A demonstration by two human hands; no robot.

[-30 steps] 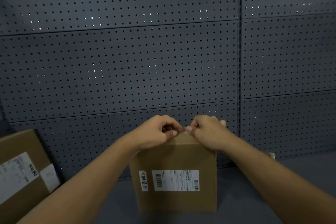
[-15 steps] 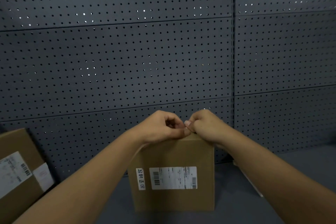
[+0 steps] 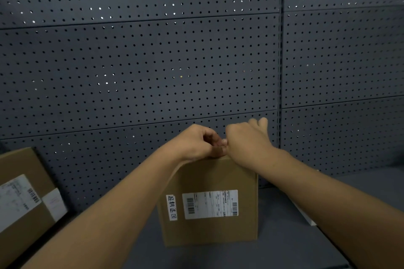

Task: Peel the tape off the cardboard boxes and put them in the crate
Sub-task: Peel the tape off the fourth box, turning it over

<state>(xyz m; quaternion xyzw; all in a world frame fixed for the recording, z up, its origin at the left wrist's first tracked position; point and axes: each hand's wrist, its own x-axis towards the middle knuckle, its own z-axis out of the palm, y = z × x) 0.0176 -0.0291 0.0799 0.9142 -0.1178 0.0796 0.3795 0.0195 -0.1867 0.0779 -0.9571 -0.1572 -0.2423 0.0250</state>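
A brown cardboard box stands upright on the grey shelf, with a white shipping label and a small handwritten sticker on the face toward me. My left hand has its fingers curled at the middle of the box's top edge, pinching there. My right hand meets it at the same spot, thumb and forefinger pinching, the other fingers lifted behind the box. The tape itself is hidden by my fingers. No crate is in view.
A second, larger cardboard box with labels leans at the left edge. A dark pegboard wall stands close behind. A white flat object lies on the grey shelf surface right of the box.
Both hands stay at the box's top edge. My right hand's outer fingers have lifted and spread behind the box. The view has shifted a little.
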